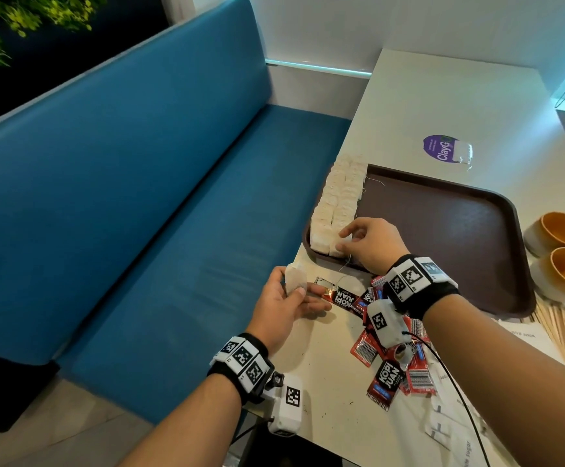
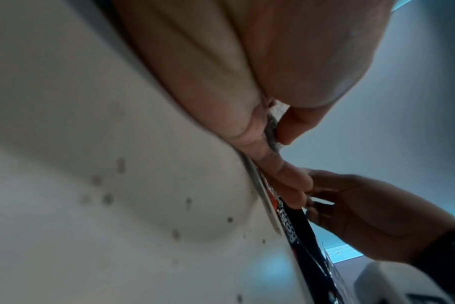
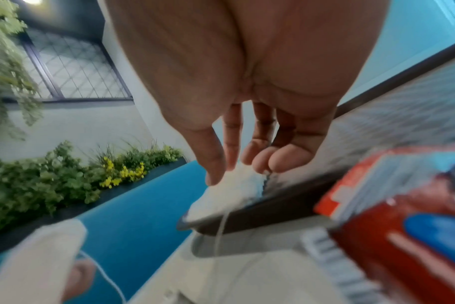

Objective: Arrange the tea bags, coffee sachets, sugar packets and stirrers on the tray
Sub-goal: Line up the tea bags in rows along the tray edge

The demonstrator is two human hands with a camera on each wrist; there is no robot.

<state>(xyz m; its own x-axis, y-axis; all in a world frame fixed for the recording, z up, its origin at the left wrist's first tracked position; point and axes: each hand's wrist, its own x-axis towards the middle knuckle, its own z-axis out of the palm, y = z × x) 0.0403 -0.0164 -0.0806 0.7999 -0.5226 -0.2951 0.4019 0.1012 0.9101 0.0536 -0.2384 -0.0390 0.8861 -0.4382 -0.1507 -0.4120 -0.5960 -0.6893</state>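
A dark brown tray (image 1: 442, 230) lies on the pale table, with two rows of white tea bags (image 1: 338, 200) along its left edge. My right hand (image 1: 358, 241) pinches the nearest tea bag (image 1: 340, 246) (image 3: 226, 191) at the tray's front left corner, its string trailing over the rim. My left hand (image 1: 291, 298) holds another white tea bag (image 1: 295, 279) (image 3: 37, 259) between thumb and fingers, just off the table's left edge in front of the tray. Red and black coffee sachets (image 1: 385, 352) lie heaped under my right wrist. Wooden stirrers (image 1: 557, 332) lie at the right.
Two orange-lined cups (image 1: 564, 257) stand right of the tray. White sugar packets (image 1: 442, 426) lie at the table's near edge. A purple sticker (image 1: 441, 148) and a loose tea bag (image 1: 463, 153) sit beyond the tray. A blue bench (image 1: 139, 197) runs along the left.
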